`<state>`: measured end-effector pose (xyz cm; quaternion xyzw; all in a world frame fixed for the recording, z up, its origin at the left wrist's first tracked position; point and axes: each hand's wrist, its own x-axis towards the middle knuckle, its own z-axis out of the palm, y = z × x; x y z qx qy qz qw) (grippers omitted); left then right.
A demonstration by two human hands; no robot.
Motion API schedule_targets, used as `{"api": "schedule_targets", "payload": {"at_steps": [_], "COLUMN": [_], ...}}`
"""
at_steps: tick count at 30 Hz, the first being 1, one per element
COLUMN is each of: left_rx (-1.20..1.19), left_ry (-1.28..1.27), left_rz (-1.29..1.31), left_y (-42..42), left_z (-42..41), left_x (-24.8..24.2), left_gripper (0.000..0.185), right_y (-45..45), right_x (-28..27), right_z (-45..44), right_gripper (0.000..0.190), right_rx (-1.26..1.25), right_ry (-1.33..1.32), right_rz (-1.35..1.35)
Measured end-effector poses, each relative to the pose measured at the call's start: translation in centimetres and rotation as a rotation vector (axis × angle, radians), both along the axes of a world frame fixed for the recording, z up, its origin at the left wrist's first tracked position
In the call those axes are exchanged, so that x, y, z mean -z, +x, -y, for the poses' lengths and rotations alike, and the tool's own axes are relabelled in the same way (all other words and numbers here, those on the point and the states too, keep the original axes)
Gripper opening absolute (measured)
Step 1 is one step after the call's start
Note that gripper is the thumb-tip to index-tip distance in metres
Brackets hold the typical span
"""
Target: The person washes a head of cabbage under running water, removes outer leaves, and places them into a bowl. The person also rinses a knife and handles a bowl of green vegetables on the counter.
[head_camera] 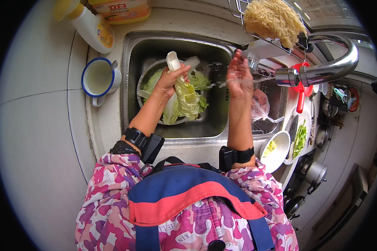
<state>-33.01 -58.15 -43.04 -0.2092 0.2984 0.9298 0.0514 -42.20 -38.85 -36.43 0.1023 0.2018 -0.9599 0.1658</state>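
Over the left basin of a steel sink (218, 131), my left hand (172, 80) grips a cabbage leaf (187, 97) by its white stalk. Beneath it, a round metal bowl (141, 80) holds more cabbage leaves (201, 80). My right hand (239, 75) is raised near the divider between the basins, palm up and fingers extended, holding nothing. Water runs from the chrome faucet (287, 77) onto this hand and splashes to the left.
An enamel mug (97, 77) with a blue rim and detergent bottles (105, 36) stand left of the sink. A wire rack with a loofah sponge (275, 20) hangs above. At right are a tied plastic bag (259, 106), a white bowl (275, 150), a red ladle (301, 91) and chopped greens (300, 139).
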Motion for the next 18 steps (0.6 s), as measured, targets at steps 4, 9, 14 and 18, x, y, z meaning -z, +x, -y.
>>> {"api": "schedule_targets", "payload": {"at_steps": [4,9,14,18], "left_rx": [-0.038,-0.071,-0.095,-0.104], "left_ry": [-0.001,0.012,-0.011,-0.017], "left_rz": [0.02,0.02,0.093,0.102], "left_y": [0.6,1.3,2.1,2.4], "left_z": [1.0,2.5,4.2,4.8], "left_x": [0.8,1.3,1.2,1.1], "left_gripper": [0.02,0.019,0.022,0.023], "right_y": [-0.4,-0.4,-0.7,-0.7], "right_x": [-0.9,-0.3,0.4,0.8], "right_z": [-0.1,0.3,0.7,1.1], "right_gripper": [0.022,0.021,0.014,0.014], "right_rx": [0.138,0.118,0.177,0.179], "right_ry": [-0.039,0.035,0.252,0.297], "right_rz": [0.114,0.039,0.092,0.08]}}
